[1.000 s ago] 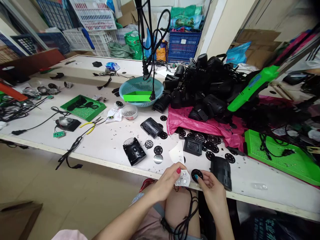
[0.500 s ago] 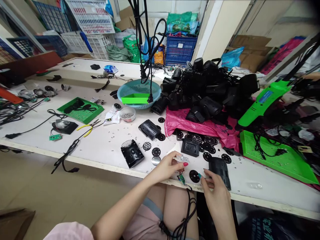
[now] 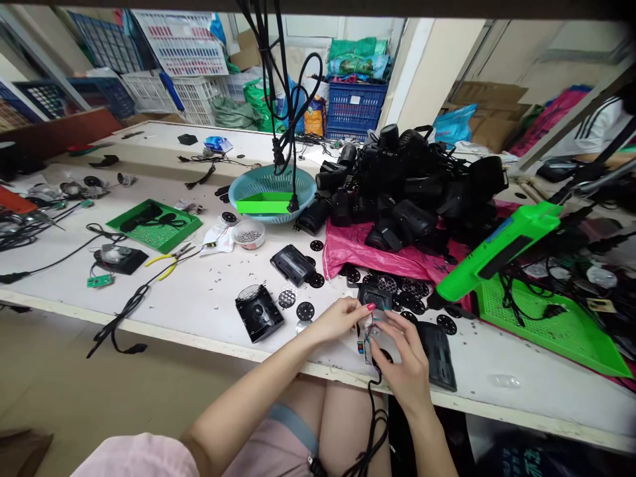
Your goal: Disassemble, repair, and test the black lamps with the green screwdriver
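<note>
Just in front of the black housing, both hands pinch a small clear part with wires: the left hand grips its top edge, the right hand closes on it from beside and below.

No legible text, labels or nos. anywhere in view

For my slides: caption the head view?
Both hands hold a small wired part over a cluttered worktable.
</note>
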Available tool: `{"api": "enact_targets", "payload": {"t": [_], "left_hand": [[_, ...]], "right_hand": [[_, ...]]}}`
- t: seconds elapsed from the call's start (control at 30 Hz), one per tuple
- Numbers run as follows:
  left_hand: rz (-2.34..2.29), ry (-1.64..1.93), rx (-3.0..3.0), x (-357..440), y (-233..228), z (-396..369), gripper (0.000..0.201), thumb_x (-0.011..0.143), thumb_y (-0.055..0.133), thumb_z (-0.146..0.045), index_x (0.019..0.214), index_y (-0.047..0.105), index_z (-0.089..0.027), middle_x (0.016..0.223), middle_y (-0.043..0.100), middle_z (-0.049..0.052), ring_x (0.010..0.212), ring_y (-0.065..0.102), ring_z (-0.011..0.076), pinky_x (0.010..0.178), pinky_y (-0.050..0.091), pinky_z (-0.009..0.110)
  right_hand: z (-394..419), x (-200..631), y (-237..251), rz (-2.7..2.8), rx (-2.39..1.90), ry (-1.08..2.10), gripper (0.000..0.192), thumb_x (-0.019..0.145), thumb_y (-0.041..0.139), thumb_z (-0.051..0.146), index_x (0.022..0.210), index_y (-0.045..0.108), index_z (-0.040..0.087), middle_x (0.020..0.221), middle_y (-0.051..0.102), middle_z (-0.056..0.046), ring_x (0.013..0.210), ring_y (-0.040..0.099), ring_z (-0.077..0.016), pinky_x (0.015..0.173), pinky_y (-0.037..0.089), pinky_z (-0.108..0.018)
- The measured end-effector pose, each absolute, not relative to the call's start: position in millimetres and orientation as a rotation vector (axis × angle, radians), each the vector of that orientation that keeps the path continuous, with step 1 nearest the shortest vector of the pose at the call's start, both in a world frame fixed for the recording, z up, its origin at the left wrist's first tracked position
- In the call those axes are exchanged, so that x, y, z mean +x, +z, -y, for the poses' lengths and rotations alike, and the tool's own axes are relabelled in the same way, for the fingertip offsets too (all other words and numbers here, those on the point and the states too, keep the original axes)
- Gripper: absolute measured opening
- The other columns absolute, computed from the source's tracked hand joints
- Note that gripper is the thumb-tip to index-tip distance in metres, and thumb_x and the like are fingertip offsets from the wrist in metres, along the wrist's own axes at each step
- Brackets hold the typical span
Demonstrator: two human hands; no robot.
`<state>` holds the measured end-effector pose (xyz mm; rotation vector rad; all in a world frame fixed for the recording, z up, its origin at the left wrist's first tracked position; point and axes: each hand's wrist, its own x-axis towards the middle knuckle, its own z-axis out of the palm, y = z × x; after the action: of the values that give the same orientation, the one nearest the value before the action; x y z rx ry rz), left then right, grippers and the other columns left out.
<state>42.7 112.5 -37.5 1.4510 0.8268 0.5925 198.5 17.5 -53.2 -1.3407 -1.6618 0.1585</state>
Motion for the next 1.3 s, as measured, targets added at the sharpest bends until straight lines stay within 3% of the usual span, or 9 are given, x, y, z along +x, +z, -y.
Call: {"api": "enact_targets", "payload": {"t": [0.1, 0.2, 0.33, 0.43, 0.6, 0.77, 1.07, 1.17, 1.3], "left_hand": [[-0.83, 0.552, 1.634, 39.5, -32.3, -123.7, 0.055, 0.097, 0.032, -0.058, 0.071, 0.058, -0.018, 0.069, 0.057, 0.002, 0.067, 0.057, 0.0182, 0.068, 0.048, 0.032], [-0.91, 0.613, 1.846, 40.8, -30.7, -135.4, 0.031, 0.091, 0.054, -0.041, 0.107, 0.064, -0.017, 0.112, 0.061, 0.01, 0.106, 0.056, 0.0276, 0.098, 0.044, 0.043], [-0.889, 0.564, 2.102, 49.3, -41.0, -146.5, 0.078, 0.067, 0.079, -0.021, 0.139, 0.048, -0.02, 0.141, 0.047, 0.014, 0.127, 0.041, 0.0358, 0.112, 0.032, 0.054], [-0.877, 0.518, 2.204, 51.2, -49.0, -144.9, 0.072, 0.075, 0.076, -0.02, 0.141, 0.047, -0.02, 0.139, 0.05, 0.015, 0.124, 0.043, 0.0369, 0.107, 0.035, 0.057], [-0.88, 0.509, 2.242, 32.1, -47.9, -122.7, 0.064, 0.079, 0.073, -0.019, 0.138, 0.049, -0.022, 0.136, 0.052, 0.013, 0.122, 0.043, 0.0339, 0.107, 0.038, 0.053], [-0.94, 0.532, 2.196, 5.8, -43.3, -97.3, 0.068, 0.079, 0.07, -0.014, 0.142, 0.046, -0.025, 0.136, 0.049, 0.01, 0.122, 0.044, 0.0308, 0.109, 0.041, 0.049], [-0.975, 0.527, 2.057, -14.6, -36.8, -81.7, 0.068, 0.074, 0.066, -0.006, 0.138, 0.049, -0.024, 0.129, 0.043, 0.011, 0.122, 0.047, 0.0302, 0.108, 0.043, 0.047], [-0.878, 0.552, 2.015, -5.2, -38.6, -82.1, 0.07, 0.074, 0.064, -0.004, 0.14, 0.048, -0.023, 0.128, 0.043, 0.011, 0.121, 0.05, 0.0282, 0.106, 0.045, 0.042], [-0.805, 0.588, 1.961, 3.8, -41.9, -80.9, 0.07, 0.076, 0.065, -0.007, 0.141, 0.047, -0.025, 0.129, 0.045, 0.01, 0.124, 0.051, 0.0276, 0.108, 0.043, 0.041]], "right_hand": [[-8.5, 195.1, -63.7, 1.38, -1.357, 0.334, 0.03, 0.084, 0.068, 0.02, 0.114, 0.069, 0.024, 0.125, 0.064, -0.01, 0.113, 0.063, -0.024, 0.095, 0.055, -0.042], [0.7, 190.0, -73.7, 0.838, -1.32, 0.612, 0.027, 0.08, 0.075, 0.029, 0.105, 0.071, 0.021, 0.127, 0.064, -0.01, 0.115, 0.063, -0.0244, 0.093, 0.056, -0.037], [10.7, 188.9, -82.0, 0.486, -1.317, 0.741, 0.038, 0.081, 0.073, 0.039, 0.114, 0.066, 0.02, 0.108, 0.072, -0.006, 0.09, 0.07, -0.0186, 0.076, 0.059, -0.032], [18.4, 193.4, -83.0, 0.386, -1.294, 0.891, 0.035, 0.089, 0.062, 0.047, 0.112, 0.065, 0.022, 0.096, 0.074, -0.005, 0.084, 0.074, -0.0206, 0.07, 0.06, -0.034], [29.1, 201.5, -75.1, 0.335, -1.283, 1.008, 0.023, 0.089, 0.06, 0.047, 0.09, 0.069, 0.026, 0.089, 0.075, -0.004, 0.088, 0.074, -0.0235, 0.064, 0.06, -0.033], [23.3, 196.4, -54.8, 0.366, -1.236, 1.132, 0.042, 0.095, 0.042, 0.057, 0.105, 0.07, 0.027, 0.098, 0.075, -0.007, 0.078, 0.071, -0.0225, 0.072, 0.061, -0.041], [17.3, 184.2, -43.6, 0.465, -1.166, 1.337, 0.03, 0.086, 0.067, 0.049, 0.107, 0.06, 0.028, 0.111, 0.072, -0.004, 0.086, 0.073, -0.0204, 0.077, 0.06, -0.034], [7.9, 185.4, -43.6, 0.678, -1.304, 1.271, 0.034, 0.082, 0.073, 0.048, 0.1, 0.055, 0.026, 0.13, 0.066, -0.008, 0.101, 0.072, -0.0235, 0.085, 0.059, -0.036], [-14.3, 191.7, -37.5, 1.12, -1.408, 1.117, 0.036, 0.082, 0.069, 0.049, 0.102, 0.053, 0.024, 0.128, 0.067, -0.012, 0.116, 0.066, -0.0256, 0.097, 0.054, -0.04]]}}
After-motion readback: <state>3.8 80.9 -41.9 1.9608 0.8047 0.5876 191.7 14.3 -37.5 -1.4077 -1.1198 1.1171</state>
